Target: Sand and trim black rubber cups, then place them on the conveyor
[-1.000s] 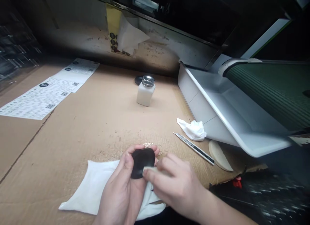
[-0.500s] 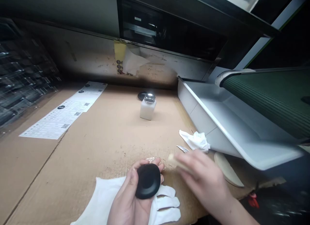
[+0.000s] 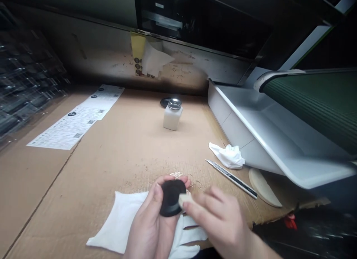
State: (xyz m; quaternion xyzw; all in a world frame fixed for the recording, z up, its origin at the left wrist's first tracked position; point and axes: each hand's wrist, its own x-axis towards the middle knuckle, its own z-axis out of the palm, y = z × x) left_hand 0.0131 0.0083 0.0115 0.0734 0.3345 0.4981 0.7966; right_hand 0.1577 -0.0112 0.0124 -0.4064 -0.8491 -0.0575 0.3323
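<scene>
My left hand (image 3: 152,218) is closed around a rounded, glossy black disc-shaped piece (image 3: 171,199), its broad face turned up. In my right hand (image 3: 220,214) a small cream-coloured block (image 3: 184,200) is pinched, its tip at the right edge of the black piece; whether it presses on the surface is hard to tell. Beneath both hands lies a white glove (image 3: 119,225), its fingers spreading to the right. To the right rests a utility knife (image 3: 231,178), beside a cream half-round pad (image 3: 263,186).
A white square bottle with a metal top (image 3: 172,116) stands mid-table, a black disc (image 3: 164,102) behind it. Printed label sheets (image 3: 69,125) lie left, near stacked clear plastic trays (image 3: 28,77). A crumpled white cloth (image 3: 230,155) touches the large white bin (image 3: 245,129). A green conveyor (image 3: 315,99) runs beyond.
My right hand has moved left, bringing the cream block to the black piece and uncovering the knife. My left hand still holds the black piece. The view has shifted slightly.
</scene>
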